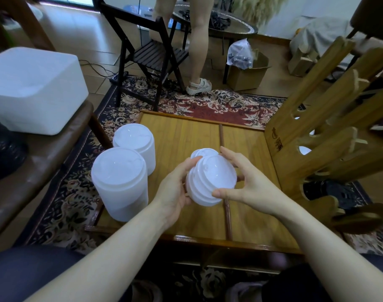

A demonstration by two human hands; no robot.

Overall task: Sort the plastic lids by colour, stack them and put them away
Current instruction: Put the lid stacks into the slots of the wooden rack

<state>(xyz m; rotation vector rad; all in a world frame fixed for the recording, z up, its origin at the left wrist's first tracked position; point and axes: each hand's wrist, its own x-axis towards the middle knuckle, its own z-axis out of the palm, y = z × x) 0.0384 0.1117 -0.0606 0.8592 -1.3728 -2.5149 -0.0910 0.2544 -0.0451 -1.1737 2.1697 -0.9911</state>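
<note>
Underneath, wooden table (186, 136) on patterned rug (73, 192).

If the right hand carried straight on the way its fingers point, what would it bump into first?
Its fingers point left, across the small lid stack that both hands hold, so the right hand would likely press into that stack first; depth is hard to judge.

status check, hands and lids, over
Left hand and right hand grip small white lid stack. Two tall stacks stand left. Nothing blocking.

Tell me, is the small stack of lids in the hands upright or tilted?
Tilted. The small stack leans toward the camera, held above the table between the left hand and right hand.
</note>
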